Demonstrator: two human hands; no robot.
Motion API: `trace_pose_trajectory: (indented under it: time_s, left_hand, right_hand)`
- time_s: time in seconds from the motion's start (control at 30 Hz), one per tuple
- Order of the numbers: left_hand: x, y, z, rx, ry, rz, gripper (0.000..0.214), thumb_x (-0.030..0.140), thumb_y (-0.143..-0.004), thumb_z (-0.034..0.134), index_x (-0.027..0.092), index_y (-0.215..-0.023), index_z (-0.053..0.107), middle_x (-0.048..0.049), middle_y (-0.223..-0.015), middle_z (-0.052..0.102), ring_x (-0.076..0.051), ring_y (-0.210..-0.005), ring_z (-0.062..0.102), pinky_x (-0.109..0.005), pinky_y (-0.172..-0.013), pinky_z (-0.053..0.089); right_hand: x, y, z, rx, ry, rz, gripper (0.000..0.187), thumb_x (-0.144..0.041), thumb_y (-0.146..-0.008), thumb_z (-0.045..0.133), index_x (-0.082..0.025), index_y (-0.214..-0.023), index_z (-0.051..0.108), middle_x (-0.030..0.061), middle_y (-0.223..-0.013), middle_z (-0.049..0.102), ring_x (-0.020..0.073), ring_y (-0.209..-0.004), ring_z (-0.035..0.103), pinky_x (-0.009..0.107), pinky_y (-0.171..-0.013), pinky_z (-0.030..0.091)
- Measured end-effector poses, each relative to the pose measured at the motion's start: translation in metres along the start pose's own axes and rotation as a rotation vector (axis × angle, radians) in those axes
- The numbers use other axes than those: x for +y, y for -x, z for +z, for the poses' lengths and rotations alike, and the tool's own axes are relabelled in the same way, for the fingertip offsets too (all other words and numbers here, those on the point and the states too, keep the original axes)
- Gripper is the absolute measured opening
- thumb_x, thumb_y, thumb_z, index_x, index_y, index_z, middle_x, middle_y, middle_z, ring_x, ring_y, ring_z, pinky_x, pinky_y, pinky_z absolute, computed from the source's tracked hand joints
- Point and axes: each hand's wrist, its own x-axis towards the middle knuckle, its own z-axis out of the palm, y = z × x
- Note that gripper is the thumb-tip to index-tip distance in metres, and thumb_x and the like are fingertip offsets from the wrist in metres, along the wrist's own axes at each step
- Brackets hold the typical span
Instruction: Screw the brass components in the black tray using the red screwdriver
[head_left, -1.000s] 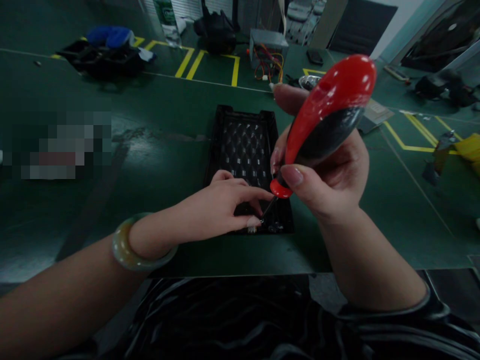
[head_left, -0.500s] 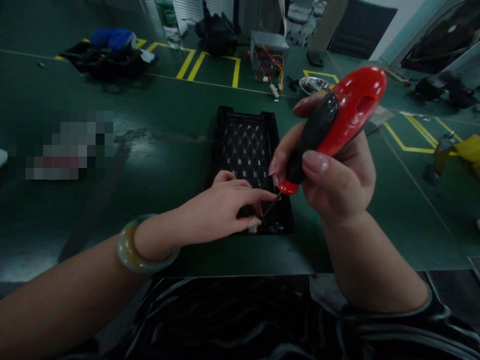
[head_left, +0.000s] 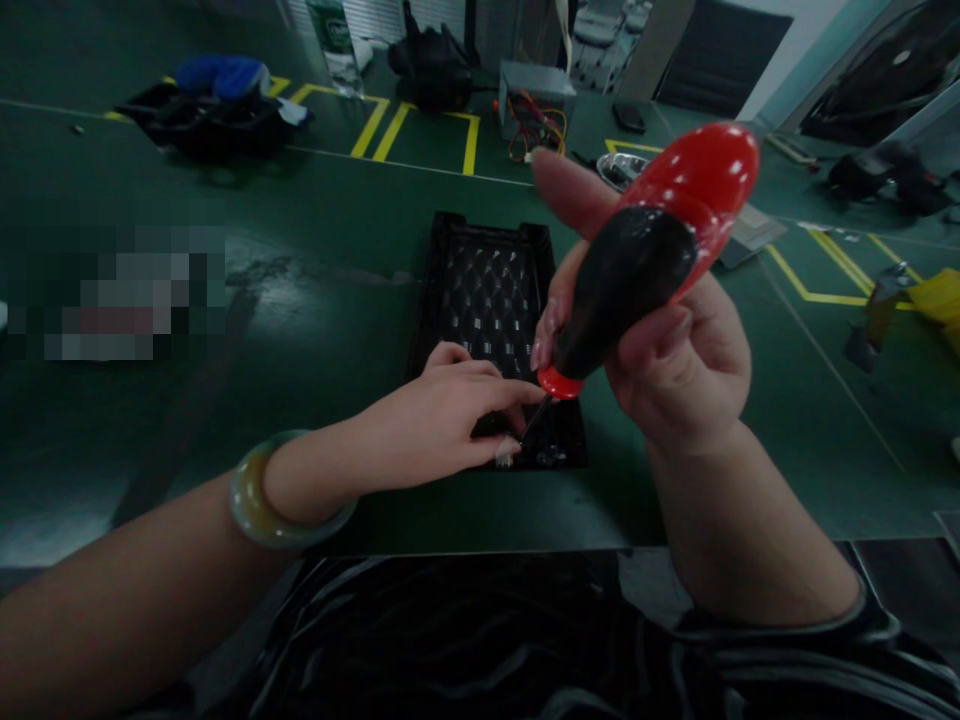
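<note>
Our right hand (head_left: 675, 350) wraps the red-and-black screwdriver (head_left: 645, 260), fingers closed round the handle, shaft slanting down-left to the near end of the black panel (head_left: 491, 300); our left hand (head_left: 442, 420) lies on that end, fingertips pinched beside the tip, w/ whatever they pinch too small to tell. Best we keep the shaft in line w/ the fastener, press down, turn slow; panel lies flat on the green table (head_left: 300, 330), near its front edge.

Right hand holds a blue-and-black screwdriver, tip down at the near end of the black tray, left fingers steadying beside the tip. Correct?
Not quite: the head view shows the screwdriver in the right hand is red and black. The rest holds: tip at the black tray's near end, left hand beside it.
</note>
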Motion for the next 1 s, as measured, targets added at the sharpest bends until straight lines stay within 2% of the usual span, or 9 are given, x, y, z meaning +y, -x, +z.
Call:
trace_pose_trajectory:
  time_s: [0.1,0.2,0.3,0.4,0.53,0.67,0.83,0.9,1.0]
  left_hand:
    - [0.0,0.001,-0.001,-0.001,0.002,-0.005,0.041,0.034,-0.095,0.068,0.027,-0.135,0.063,-0.001,-0.117,0.077,-0.024,-0.123,0.061,-0.041,-0.107,0.024]
    - [0.001,0.001,-0.002,0.002,-0.002,-0.003,0.042,0.035,-0.095,0.069,0.028,-0.136,0.063,-0.0009,-0.117,0.077,-0.024,-0.124,0.061,-0.041,-0.107,0.024]
    - [0.001,0.002,-0.002,-0.004,-0.024,-0.004,0.042,0.036,-0.096,0.068,0.028,-0.137,0.062,-0.0011,-0.119,0.076,-0.025,-0.123,0.061,-0.042,-0.106,0.026]
    - [0.001,0.002,-0.002,-0.001,-0.047,0.004,0.036,0.037,-0.096,0.066,0.028,-0.131,0.066,-0.0015,-0.123,0.075,-0.025,-0.119,0.062,-0.042,-0.103,0.028]
    - [0.002,0.002,0.0,0.013,-0.061,0.037,0.019,0.04,-0.097,0.065,0.027,-0.108,0.074,0.0011,-0.113,0.077,-0.023,-0.11,0.063,-0.043,-0.101,0.027]
    - [0.002,0.002,0.001,0.048,-0.091,0.055,0.015,0.041,-0.096,0.068,0.028,-0.097,0.076,0.0034,-0.105,0.076,-0.023,-0.108,0.063,-0.044,-0.099,0.024]
    - [0.004,0.003,0.0,0.051,-0.092,0.049,0.017,0.042,-0.096,0.068,0.028,-0.096,0.076,0.002,-0.107,0.074,-0.023,-0.109,0.061,-0.044,-0.099,0.024]
    - [0.004,0.002,0.0,0.051,-0.086,0.05,0.016,0.041,-0.096,0.069,0.028,-0.095,0.076,0.0024,-0.104,0.074,-0.022,-0.107,0.061,-0.044,-0.099,0.023]
    - [0.004,0.002,0.0,0.046,-0.081,0.05,0.015,0.041,-0.095,0.07,0.028,-0.095,0.077,0.0024,-0.103,0.074,-0.021,-0.106,0.061,-0.044,-0.099,0.023]
  right_hand:
    - [0.0,0.0,0.004,-0.019,-0.181,-0.036,0.049,-0.043,-0.095,0.065,-0.029,-0.139,0.05,-0.0026,-0.105,0.07,0.0132,-0.08,0.068,0.03,-0.071,0.062]
    - [-0.001,0.001,0.006,-0.015,-0.238,-0.014,0.036,-0.042,-0.095,0.064,-0.03,-0.127,0.053,-0.0025,-0.103,0.07,0.0163,-0.083,0.07,0.032,-0.069,0.062]
    - [-0.001,0.001,0.007,0.017,-0.192,0.049,0.031,-0.05,-0.095,0.061,-0.031,-0.118,0.058,-0.0009,-0.096,0.071,0.0184,-0.079,0.07,0.033,-0.068,0.062]
    - [0.003,-0.001,0.005,-0.023,-0.102,-0.048,0.035,-0.052,-0.091,0.067,-0.029,-0.115,0.058,-0.0005,-0.095,0.07,0.0179,-0.079,0.07,0.034,-0.07,0.063]
    - [0.013,-0.003,0.0,-0.01,0.023,-0.136,0.045,-0.048,-0.079,0.08,-0.028,-0.114,0.06,0.0003,-0.109,0.072,0.0163,-0.078,0.07,0.034,-0.072,0.064]
    - [0.022,-0.004,-0.005,0.001,-0.017,-0.134,0.043,-0.044,-0.081,0.077,-0.027,-0.118,0.062,-0.0005,-0.093,0.072,0.0149,-0.069,0.067,0.033,-0.068,0.062]
    - [0.026,-0.008,-0.008,-0.035,-0.169,-0.243,0.033,-0.042,-0.08,0.077,-0.025,-0.103,0.06,-0.0032,-0.075,0.066,0.0138,-0.057,0.061,0.031,-0.056,0.056]
    - [0.02,-0.008,-0.005,-0.043,-0.198,-0.189,0.035,-0.041,-0.08,0.078,-0.025,-0.103,0.058,-0.004,-0.072,0.063,0.0143,-0.056,0.06,0.03,-0.052,0.052]
    - [0.005,-0.004,0.001,0.003,-0.173,0.001,0.032,-0.04,-0.085,0.075,-0.026,-0.104,0.053,-0.005,-0.071,0.061,0.0143,-0.058,0.057,0.03,-0.053,0.048]
